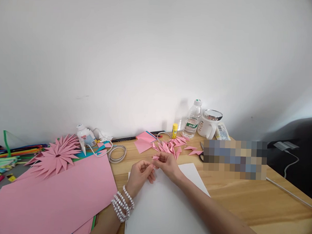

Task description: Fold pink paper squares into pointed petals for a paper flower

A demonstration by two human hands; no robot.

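2 hands pinch 1 small pink paper piece [155, 158]

Fingers of the left hand [141, 173] and right hand [168, 164] close together on it, above the white sheet [165, 202] on the tabletop [245, 198].

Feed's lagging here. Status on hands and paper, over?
Both hands together over white sheet. Right hand pinches small pink folded piece; left hand beside it. Folded pink pieces piled just beyond.

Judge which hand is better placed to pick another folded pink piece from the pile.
Right, probably. The right hand pinches a small pink piece and sits just before the pile of folded pink pieces; the left hand lies nearer the person, farther from it.
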